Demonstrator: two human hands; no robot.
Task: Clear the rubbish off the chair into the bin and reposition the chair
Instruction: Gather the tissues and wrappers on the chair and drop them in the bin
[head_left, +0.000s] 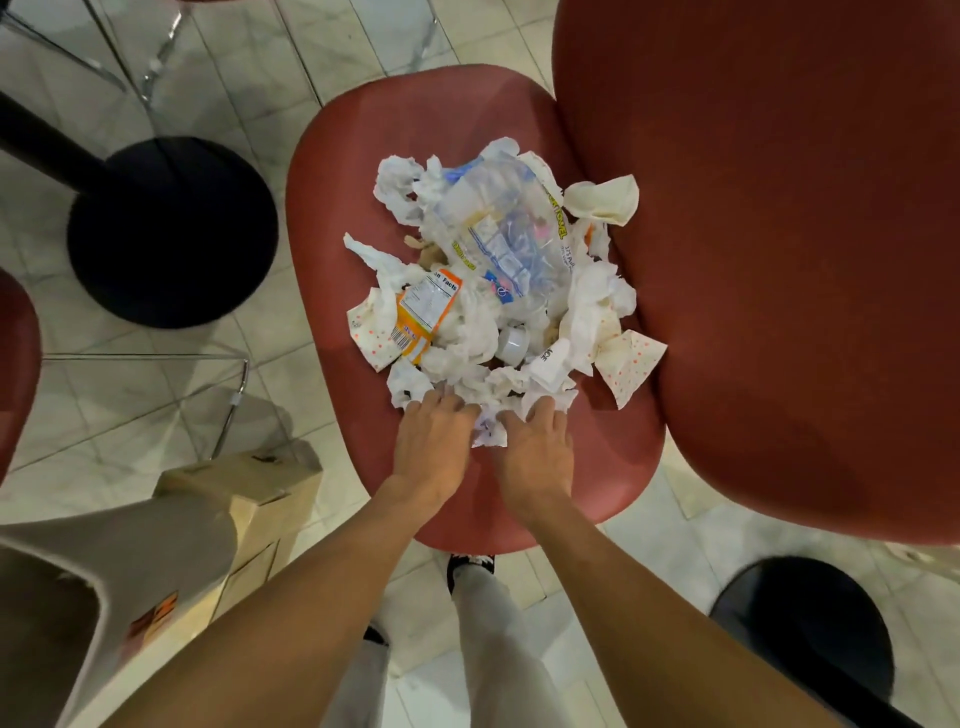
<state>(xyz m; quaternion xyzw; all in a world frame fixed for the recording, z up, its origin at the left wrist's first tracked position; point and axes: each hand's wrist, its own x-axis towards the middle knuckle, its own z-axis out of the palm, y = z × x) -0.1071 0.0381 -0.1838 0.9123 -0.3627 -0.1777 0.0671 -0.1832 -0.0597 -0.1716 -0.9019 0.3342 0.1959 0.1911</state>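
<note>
A red chair (363, 156) stands below me, its backrest (779, 260) at the right. A heap of rubbish (498, 275) covers the seat: crumpled white tissues, a clear plastic bag (498, 228), an orange wrapper (423, 317), dotted paper (631, 364) and a small white cap (511, 343). My left hand (434, 441) and my right hand (535, 447) lie side by side on the near edge of the heap, fingers spread flat on the tissues. A grey-rimmed bin (104, 597) shows at the lower left.
A cardboard box (260, 499) stands on the tiled floor beside the bin. A black round table base (171, 228) sits left of the chair, another (810, 639) at the lower right. Metal chair legs (228, 395) and a second red seat edge (15, 374) are at the left.
</note>
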